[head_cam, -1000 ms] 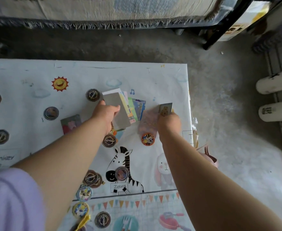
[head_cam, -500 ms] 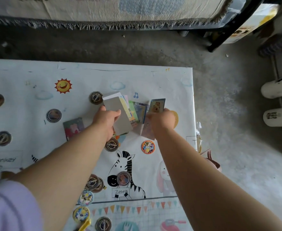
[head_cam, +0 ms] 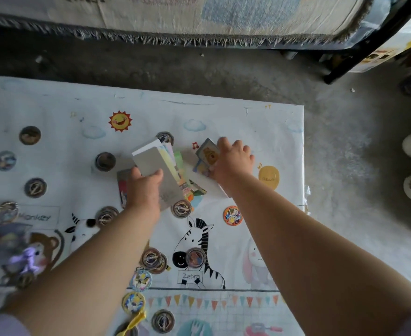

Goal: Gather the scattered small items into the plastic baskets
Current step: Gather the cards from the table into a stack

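- Gripping a fanned stack of rectangular picture cards [head_cam: 152,163], grey back uppermost, in the left hand [head_cam: 145,190], fingers curled round its near end.
- Pinching a few smaller orange-printed cards [head_cam: 208,155] in the right hand [head_cam: 233,162], fingers bent, just beside the fan.
- Held over a white cartoon-printed play mat [head_cam: 223,112] strewn with round picture discs [head_cam: 232,215].

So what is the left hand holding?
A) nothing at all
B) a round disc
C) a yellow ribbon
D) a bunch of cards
D: the left hand grips a fanned stack of cards with a plain grey back on top, while the right hand holds a picture card beside it.
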A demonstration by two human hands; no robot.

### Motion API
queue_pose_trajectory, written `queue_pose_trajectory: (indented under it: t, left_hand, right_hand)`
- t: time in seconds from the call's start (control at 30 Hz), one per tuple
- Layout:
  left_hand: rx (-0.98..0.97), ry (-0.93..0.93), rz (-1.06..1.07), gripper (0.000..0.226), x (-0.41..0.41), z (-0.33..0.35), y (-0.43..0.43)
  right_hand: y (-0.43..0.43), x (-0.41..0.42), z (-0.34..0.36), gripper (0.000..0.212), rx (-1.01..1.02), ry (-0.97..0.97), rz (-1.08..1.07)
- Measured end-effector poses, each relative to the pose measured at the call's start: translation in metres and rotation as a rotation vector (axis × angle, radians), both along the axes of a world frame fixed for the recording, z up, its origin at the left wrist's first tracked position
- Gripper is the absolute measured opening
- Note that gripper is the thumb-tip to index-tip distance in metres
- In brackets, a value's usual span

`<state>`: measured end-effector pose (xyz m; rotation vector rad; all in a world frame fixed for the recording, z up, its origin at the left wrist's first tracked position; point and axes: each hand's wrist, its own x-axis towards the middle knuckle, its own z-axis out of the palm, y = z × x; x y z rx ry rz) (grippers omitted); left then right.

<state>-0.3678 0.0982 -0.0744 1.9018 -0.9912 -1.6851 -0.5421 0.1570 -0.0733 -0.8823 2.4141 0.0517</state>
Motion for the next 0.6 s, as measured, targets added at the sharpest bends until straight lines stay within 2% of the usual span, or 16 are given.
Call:
queue_pose_trajectory:
  t: [0.1,0.17,0.27,0.37,0.47,0.6]
  left_hand:
    - [-0.023,0.012,0.046,0.028,0.016,-0.001,-0.001]
    - [-0.022,0.040,0.088,0.029,0.022,0.000,-0.002]
    - [0.015,0.074,0.092,0.031,0.033,0.002,0.002]
    - [0.052,0.141,0.042,0.032,0.040,0.004,0.009]
    - [0.095,0.264,0.096,0.040,0.045,0.008,0.014]
    - [0.145,0.252,0.144,0.030,0.065,0.011,0.017]
  right_hand:
    - [-0.001,-0.003,0.002,0.071,0.079,-0.077,-0.079]
    - [-0.001,-0.003,0.006,0.068,0.060,-0.129,-0.163]
    - [0.000,0.004,0.015,0.040,-0.175,-0.285,-0.423]
    - [-0.003,0.031,0.031,0.032,-0.391,-0.571,-0.567]
    - [-0.011,0.066,0.039,0.030,-0.359,-0.664,-0.472]
    - [-0.021,0.096,0.034,0.025,-0.245,-0.735,-0.427]
